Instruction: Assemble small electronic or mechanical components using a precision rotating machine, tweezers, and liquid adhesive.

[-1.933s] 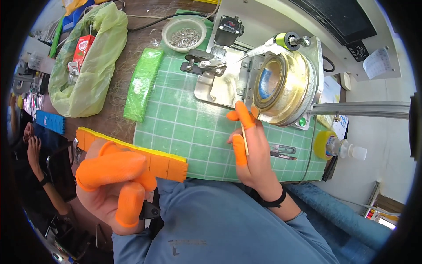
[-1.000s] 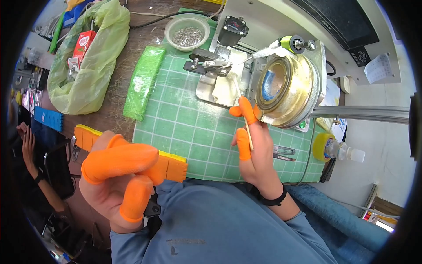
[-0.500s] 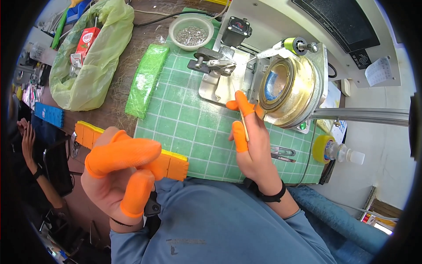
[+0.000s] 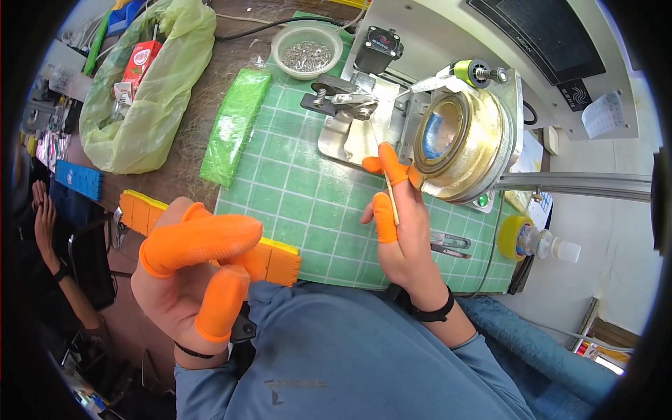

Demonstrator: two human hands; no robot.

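My right hand [image 4: 406, 234], with orange finger cots, is closed around a thin, pale wooden-looking stick [image 4: 391, 199]. The stick slants up toward a small metal clamp fixture [image 4: 353, 105] on the machine's base. A pale strip [image 4: 362, 140] lies beneath the clamp. Toward the lower left, my left hand [image 4: 199, 269] is raised with its orange-covered fingers curled and the thumb close to them; anything between the fingertips is hidden or too small to name. Behind it lies an orange slotted board with a yellow edge [image 4: 280, 262].
A round brass-coloured machine part [image 4: 465, 143] stands right of the clamp. A bowl of small metal pieces [image 4: 306, 56] and a green wrapped pack [image 4: 234, 129] rest on the left. Thread snips [image 4: 450, 243] and a bottle [image 4: 539, 241] are at right. Another person's hands [image 4: 43, 213] show far left.
My left hand has shifted very slightly to the right. My right hand keeps its hold on the stick, almost unmoved.
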